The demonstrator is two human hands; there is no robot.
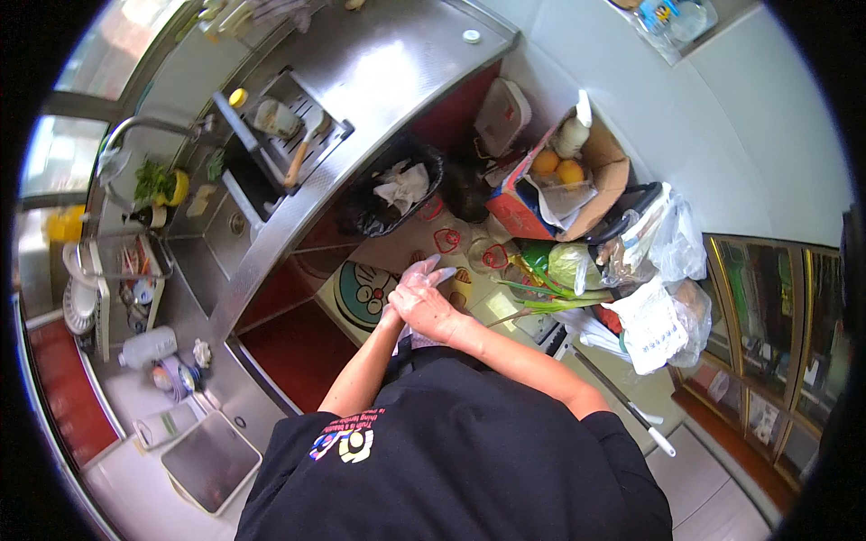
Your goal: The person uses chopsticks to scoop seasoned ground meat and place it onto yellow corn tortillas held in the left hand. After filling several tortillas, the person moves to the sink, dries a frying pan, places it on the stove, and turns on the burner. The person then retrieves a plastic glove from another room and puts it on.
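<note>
My two hands meet in front of my body, above a floor mat with a round blue cartoon face (361,293). A thin clear plastic glove (417,273) covers my left hand (426,270), whose fingers are stretched out and apart. My bare right hand (424,306) lies across it near the wrist, its fingers closed on the glove. Part of my left hand is hidden beneath the right one.
Ahead stands a black-lined bin (397,212) with crumpled paper. To the right are a cardboard box (591,194) with oranges, leafy vegetables and plastic bags (663,325). A steel counter (388,81) with a sink (221,234), rack and knife runs along the left.
</note>
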